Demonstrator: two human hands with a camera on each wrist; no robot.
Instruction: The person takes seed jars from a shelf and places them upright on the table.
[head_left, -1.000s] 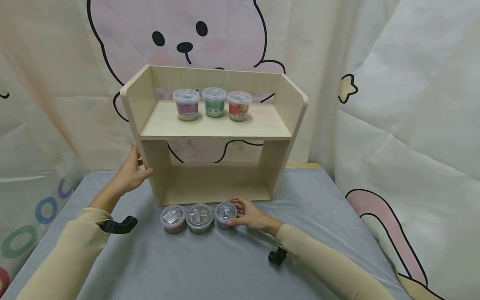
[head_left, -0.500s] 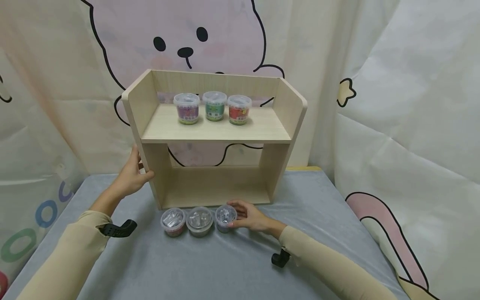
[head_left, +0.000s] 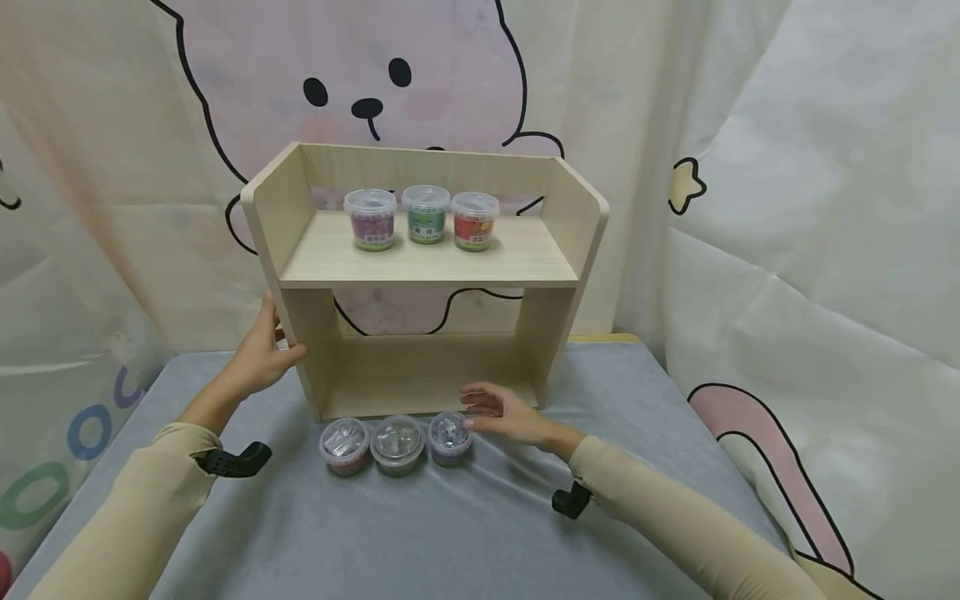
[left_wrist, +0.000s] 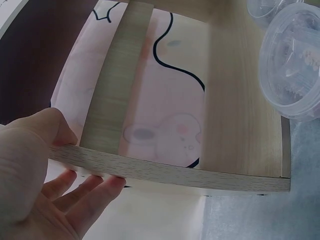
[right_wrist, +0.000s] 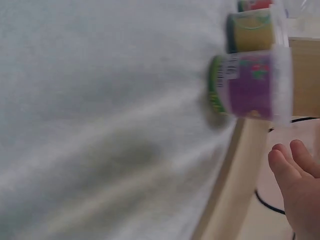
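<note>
A two-tier wooden shelf [head_left: 525, 260] stands on the table. My left hand [head_left: 258, 354] grips its left side panel; the left wrist view shows the thumb on one face of the panel [left_wrist: 200, 177] and the fingers on the other. Before the shelf, three lidded clear plastic tubs form a row: a left tub [head_left: 344, 447], a middle tub [head_left: 397, 446] and a right tub [head_left: 450, 440]. My right hand [head_left: 510, 414] hovers just right of the right tub, fingers loosely bent, holding nothing. In the right wrist view that tub has a purple label [right_wrist: 250, 85], apart from the fingertips [right_wrist: 278, 155].
On the upper tier stand three similar tubs: a purple tub [head_left: 371, 220], a green tub [head_left: 426, 215] and a red tub [head_left: 474, 222]. A blue-grey cloth [head_left: 360, 542] covers the table. Printed curtains [head_left: 630, 167] hang behind and at the sides.
My right hand has let go of the right tub and drawn slightly up and to the right. The tub stays in its row. My left hand keeps its grip on the side panel.
</note>
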